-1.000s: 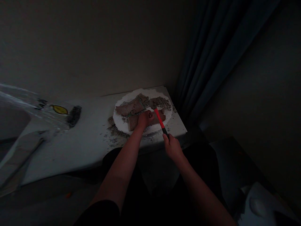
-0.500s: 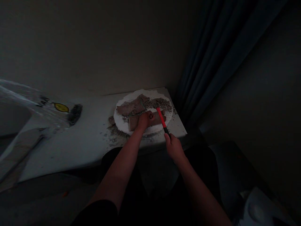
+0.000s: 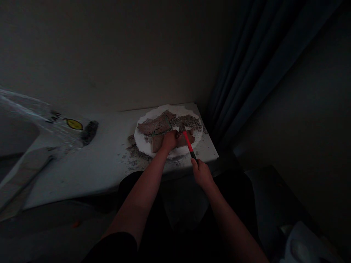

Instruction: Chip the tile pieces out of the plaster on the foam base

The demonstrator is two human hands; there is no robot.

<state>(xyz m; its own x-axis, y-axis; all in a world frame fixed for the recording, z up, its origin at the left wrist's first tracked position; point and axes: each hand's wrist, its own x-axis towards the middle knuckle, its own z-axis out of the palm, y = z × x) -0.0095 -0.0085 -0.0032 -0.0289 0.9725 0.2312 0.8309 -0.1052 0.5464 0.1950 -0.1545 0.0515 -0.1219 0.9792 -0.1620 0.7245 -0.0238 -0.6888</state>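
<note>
My right hand (image 3: 201,172) is closed around the black end of a small hammer with a red handle (image 3: 188,142); its head rests by the brown block (image 3: 157,143) on a round white plate (image 3: 145,140). My left hand (image 3: 170,139) is a fist pressed on that block; whatever it grips is hidden. Flat broken brown slabs (image 3: 153,126) and grey crumbs (image 3: 189,120) lie on the plate's far half.
The plate sits at the right end of a white table (image 3: 93,168), close to its front and right edges. Crumbs (image 3: 131,159) are scattered left of the plate. A clear plastic bag with a yellow label (image 3: 74,125) lies at the left. A dark curtain (image 3: 246,65) hangs to the right.
The hammer head lifted slightly and came back down by the block. My left hand stayed on the block. The view shifted a little.
</note>
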